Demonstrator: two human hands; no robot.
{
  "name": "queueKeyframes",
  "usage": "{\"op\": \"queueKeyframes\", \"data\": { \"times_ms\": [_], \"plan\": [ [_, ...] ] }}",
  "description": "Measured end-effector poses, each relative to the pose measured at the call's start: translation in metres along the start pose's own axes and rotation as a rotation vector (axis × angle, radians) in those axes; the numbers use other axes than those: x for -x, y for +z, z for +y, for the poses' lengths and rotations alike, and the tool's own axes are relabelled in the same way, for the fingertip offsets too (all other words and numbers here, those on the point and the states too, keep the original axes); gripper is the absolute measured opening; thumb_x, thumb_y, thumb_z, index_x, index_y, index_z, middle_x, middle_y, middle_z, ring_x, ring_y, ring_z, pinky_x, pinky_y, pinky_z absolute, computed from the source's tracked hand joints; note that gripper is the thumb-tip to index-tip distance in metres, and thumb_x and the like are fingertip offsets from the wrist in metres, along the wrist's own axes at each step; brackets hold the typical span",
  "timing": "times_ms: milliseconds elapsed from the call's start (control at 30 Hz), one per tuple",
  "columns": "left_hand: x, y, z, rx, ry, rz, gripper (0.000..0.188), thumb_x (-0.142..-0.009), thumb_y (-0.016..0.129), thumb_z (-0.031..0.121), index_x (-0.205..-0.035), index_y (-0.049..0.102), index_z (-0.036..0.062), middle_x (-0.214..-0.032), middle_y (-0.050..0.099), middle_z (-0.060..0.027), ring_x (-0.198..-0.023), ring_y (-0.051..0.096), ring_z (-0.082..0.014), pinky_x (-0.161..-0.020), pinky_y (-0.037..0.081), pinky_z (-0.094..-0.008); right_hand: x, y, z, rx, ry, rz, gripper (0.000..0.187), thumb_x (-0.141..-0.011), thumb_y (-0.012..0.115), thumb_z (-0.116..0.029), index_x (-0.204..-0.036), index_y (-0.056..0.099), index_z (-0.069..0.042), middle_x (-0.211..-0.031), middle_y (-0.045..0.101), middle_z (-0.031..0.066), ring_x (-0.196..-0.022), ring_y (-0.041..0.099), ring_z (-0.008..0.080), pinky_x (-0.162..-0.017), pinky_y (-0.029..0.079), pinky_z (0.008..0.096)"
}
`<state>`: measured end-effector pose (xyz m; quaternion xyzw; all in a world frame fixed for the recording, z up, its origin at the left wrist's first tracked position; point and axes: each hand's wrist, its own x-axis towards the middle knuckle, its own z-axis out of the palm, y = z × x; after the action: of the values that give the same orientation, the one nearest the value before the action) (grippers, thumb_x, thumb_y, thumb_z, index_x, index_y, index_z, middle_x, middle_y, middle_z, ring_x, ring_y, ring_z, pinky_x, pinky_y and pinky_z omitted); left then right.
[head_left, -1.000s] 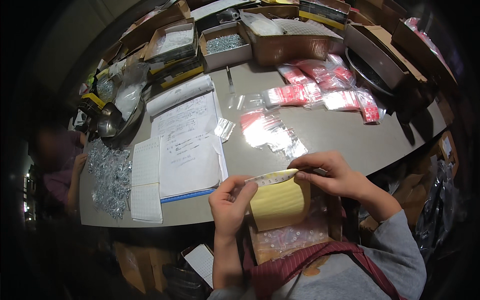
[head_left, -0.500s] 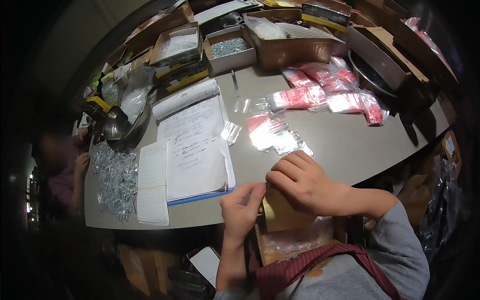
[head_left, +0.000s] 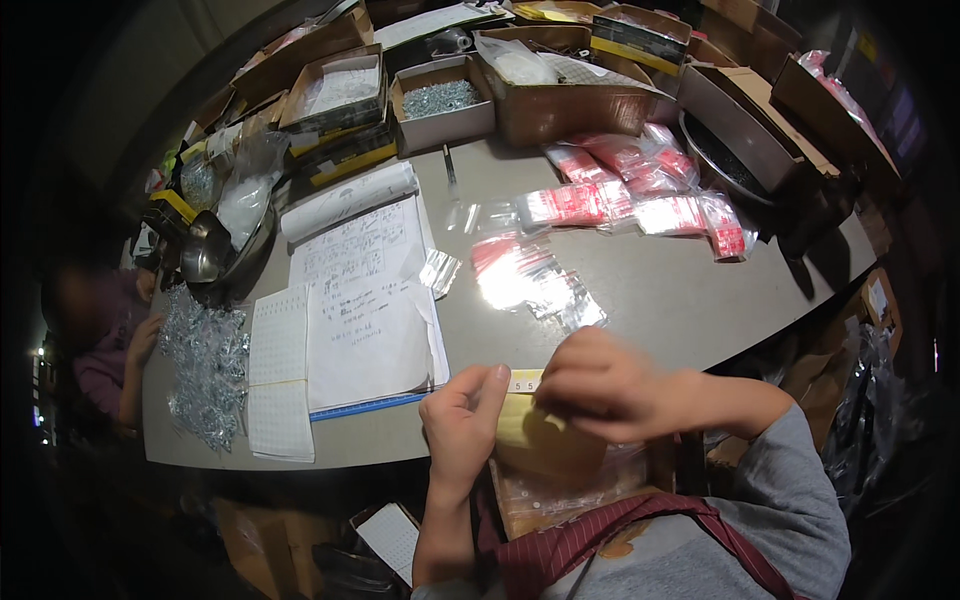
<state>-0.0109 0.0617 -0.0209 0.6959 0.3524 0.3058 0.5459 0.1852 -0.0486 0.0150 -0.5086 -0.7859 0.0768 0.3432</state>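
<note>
My left hand [head_left: 462,424] is closed on the left edge of a yellow sticker sheet [head_left: 520,425], with the thumb along its top corner. A pale printed strip runs along the sheet's upper edge. Over the sheet's right part is my right hand [head_left: 620,390], blurred, its fingers curled and pressed together. Whatever those fingertips hold is hidden. Just beyond my hands, small clear zip bags [head_left: 535,285] with red print lie fanned on the grey table [head_left: 480,335]. Below the sheet, close to my body, a shallow box [head_left: 560,497] has clear plastic in it.
Left of my hands lie an open notebook [head_left: 365,335], a banded paper stack [head_left: 278,415] and a pile of small bagged metal parts [head_left: 205,365]. Red-printed bags [head_left: 675,215], a bowl [head_left: 690,130] and cardboard boxes [head_left: 570,112] stand farther back. Another person's hand [head_left: 147,335] is at the far left.
My right hand has shifted slightly nearer to me and blurred. The sheet has tilted, and its pale printed strip now shows between my hands. The whole view has shifted a little.
</note>
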Motion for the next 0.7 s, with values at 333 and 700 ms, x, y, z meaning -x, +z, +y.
{"op": "queueKeyframes", "data": {
  "times_ms": [333, 700],
  "plan": [
    [0.002, 0.002, -0.005, 0.007, 0.063, 0.057, 0.021, -0.095, 0.071, 0.015, -0.086, 0.068, -0.0042, -0.062, 0.055, -0.0026, -0.061, 0.047, -0.0035, -0.054, 0.040, -0.0244, -0.021, -0.046, 0.077, -0.045, 0.557, -0.327, 0.020, -0.088, 0.067, -0.014, -0.097, 0.062, 0.003, -0.090, 0.065, 0.0191, -0.085, 0.063, 0.0344, -0.080, 0.050, 0.0416],
    [0.010, -0.010, -0.006, 0.351, 0.065, 0.027, 0.016, -0.096, 0.068, 0.009, -0.087, 0.068, -0.0043, -0.076, 0.061, 0.0050, -0.069, 0.051, -0.0020, -0.062, 0.040, -0.0196, -0.012, -0.063, 0.046, 0.231, 0.572, -0.817, 0.052, -0.086, 0.079, -0.046, -0.101, 0.058, 0.000, -0.086, 0.066, 0.0213, -0.083, 0.067, 0.0402, -0.070, 0.051, 0.0453]
  ]
}}
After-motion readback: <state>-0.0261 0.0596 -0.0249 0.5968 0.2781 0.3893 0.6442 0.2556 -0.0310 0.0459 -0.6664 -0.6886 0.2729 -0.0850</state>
